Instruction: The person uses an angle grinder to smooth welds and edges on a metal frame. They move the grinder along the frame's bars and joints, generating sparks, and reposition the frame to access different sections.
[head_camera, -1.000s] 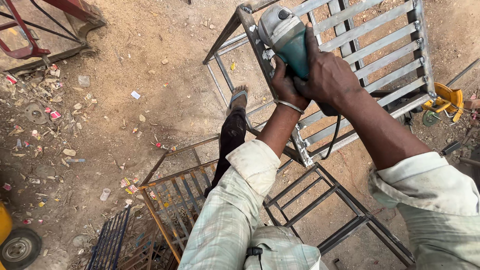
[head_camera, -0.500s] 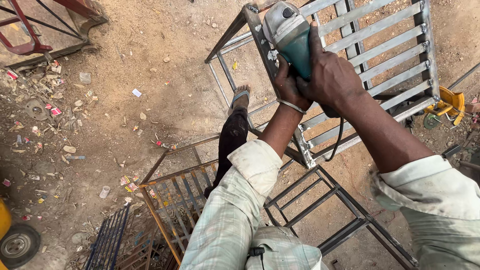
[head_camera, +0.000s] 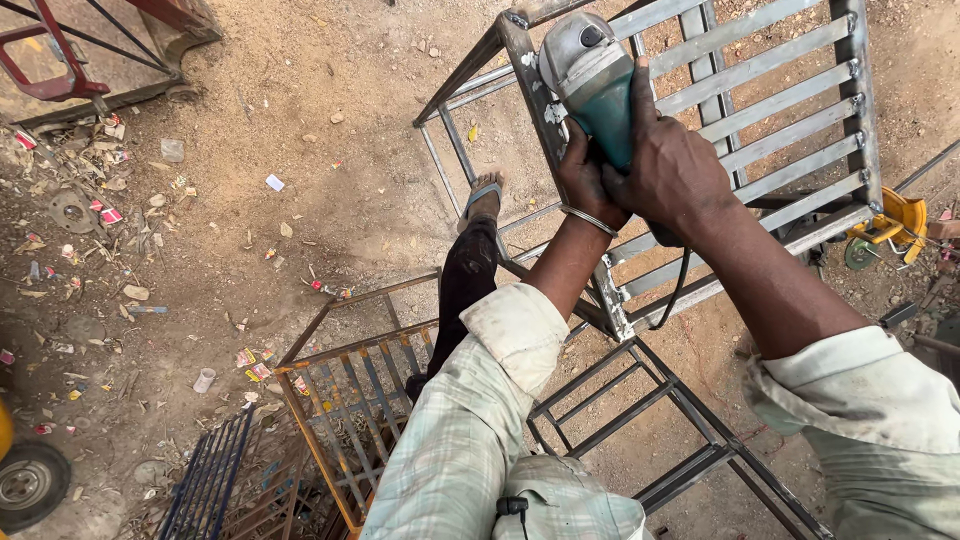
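A: In the head view, what are the hands doing?

B: Both are on an angle grinder (head_camera: 592, 85), teal body with a grey metal head. The right hand (head_camera: 672, 165) wraps over the top of the body, fingers closed tight around it. The left hand (head_camera: 583, 178) clasps it from underneath and the side, also closed on it; a thin metal bangle (head_camera: 588, 220) sits on that wrist.

A: And where is the grinder?

B: Its grey head rests against the left-hand upright of a grey slatted metal frame (head_camera: 770, 120), close to that frame's top left corner. Whether the disc itself touches the steel I cannot tell; the head hides it. A black cable (head_camera: 680, 295) hangs from the rear of the tool, below the right forearm.

A: What carries the frame?

B: It stands tilted on sandy ground (head_camera: 330, 170), its lower edge against a darker square-tube frame (head_camera: 640, 420) lying near the bottom of the picture. The person's sandalled foot (head_camera: 482, 205) is planted on the ground just left of the slatted frame's lower left edge.

A: Anything else around?

B: A rusty orange grille (head_camera: 350, 400) lies left of the leg, a red metal frame (head_camera: 60, 60) in the top left corner, scattered litter (head_camera: 80, 200) along the left side, and a yellow tool (head_camera: 885, 225) at the right edge.
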